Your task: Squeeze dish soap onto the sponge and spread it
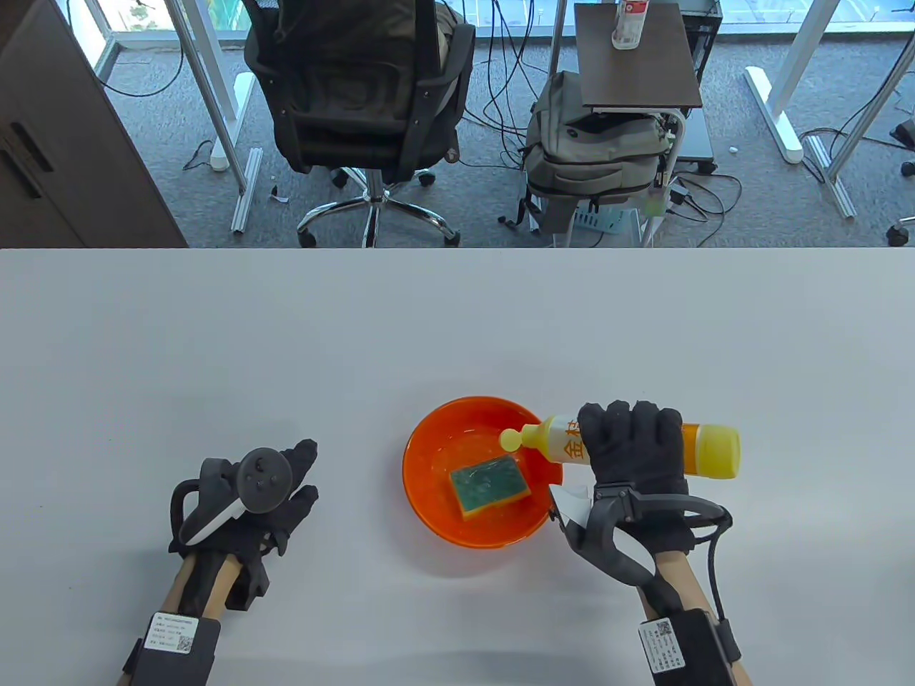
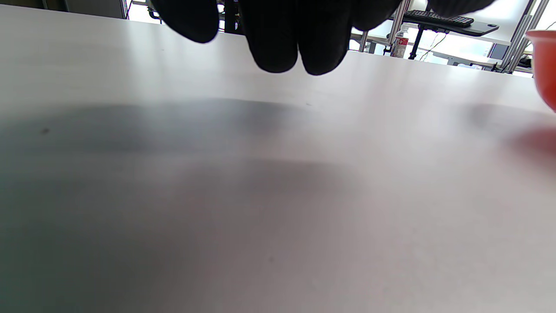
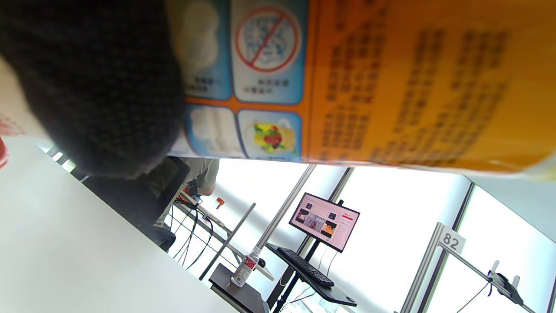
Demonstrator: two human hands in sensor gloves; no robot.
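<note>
A green-topped yellow sponge [image 1: 490,488] lies flat inside an orange bowl [image 1: 429,457] on the white table. My right hand [image 1: 632,450] grips a yellow dish soap bottle [image 1: 708,450] held on its side, its yellow nozzle [image 1: 510,439] over the bowl just above the sponge's far edge. In the right wrist view the bottle's orange label [image 3: 391,78] fills the top, with a gloved finger [image 3: 95,87] wrapped on it. My left hand [image 1: 286,493] rests flat on the table, left of the bowl, holding nothing; its fingertips [image 2: 299,43] hang over bare table.
The white table [image 1: 214,357] spreads far behind and left of the bowl. The bowl's rim shows at the right edge of the left wrist view [image 2: 545,65]. Beyond the table's far edge stand an office chair [image 1: 357,107] and a backpack [image 1: 593,157].
</note>
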